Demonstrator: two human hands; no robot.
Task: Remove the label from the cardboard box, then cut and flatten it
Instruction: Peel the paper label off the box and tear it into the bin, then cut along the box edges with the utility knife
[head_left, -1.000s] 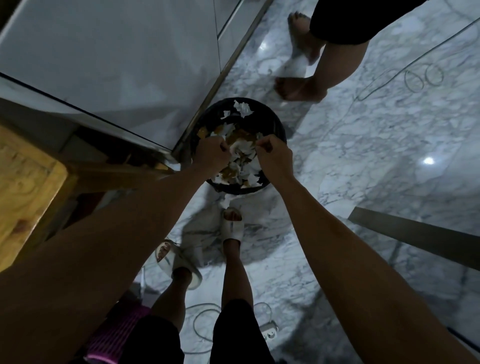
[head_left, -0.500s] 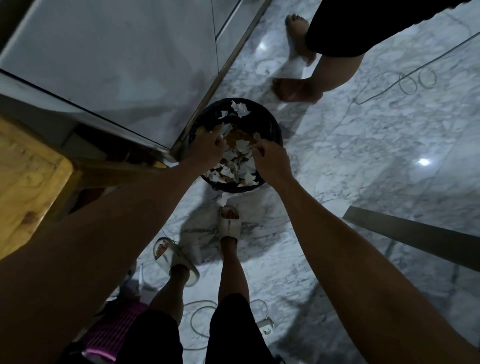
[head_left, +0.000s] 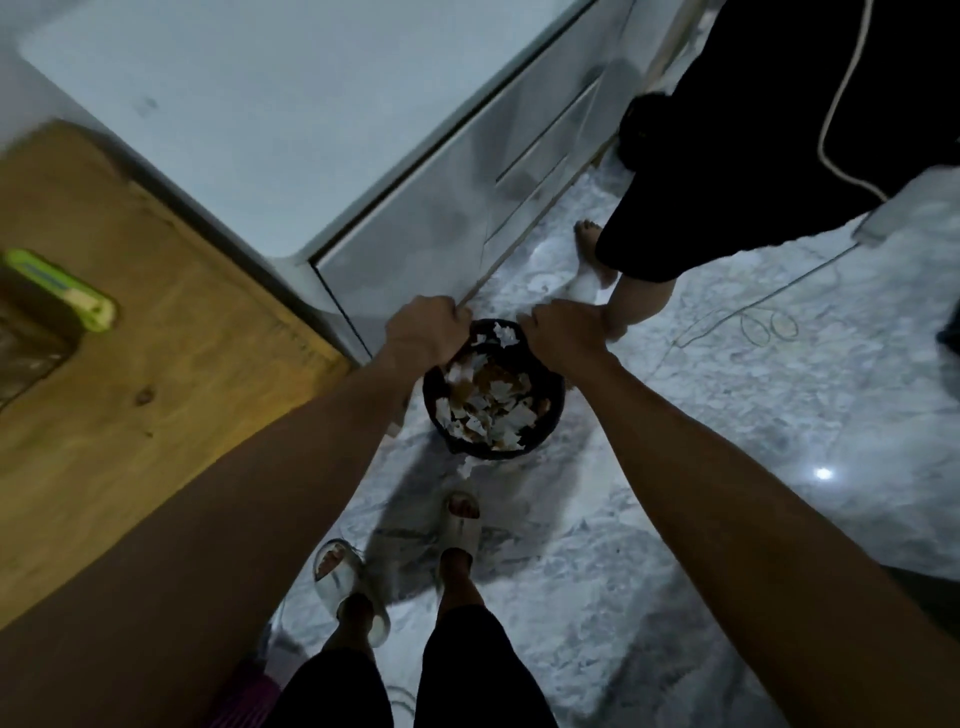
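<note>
Black bin (head_left: 540, 447): it stands on the marble floor (head_left: 727, 415) just ahead of the person's sandalled feet, close to the white cabinet (head_left: 415, 244), and is heaped with torn white and brown paper scraps (head_left: 488, 400).
Left hand (head_left: 426, 327): it hangs over the bin's far left rim with the fingers curled under; whether they pinch a scrap cannot be told, since only the back of the hand shows.
Right hand (head_left: 563, 332): it hangs over the far right rim, fingers likewise curled down and away from the camera; what it holds, if anything, is hidden.
Cardboard box: not clearly in view; a dark brown shape at the left edge of the wooden table (head_left: 156, 338) may be it, but that is too blurred to say.
Green tool (head_left: 78, 291): it lies on the table beside that shape, well apart from both hands; it looks like a cutter, judged by its form alone.
Step in hand: likely dropping peeled label bits into the bin.
Doing it well: let go directly above the heap, low and centred, because one scrap (head_left: 465, 467) already lies on the floor just outside the bin.
Watch for: a second person (head_left: 727, 156) stands near the bin's far side, and a cable (head_left: 753, 306) trails across the floor, so turning back to the table calls for careful footing.
</note>
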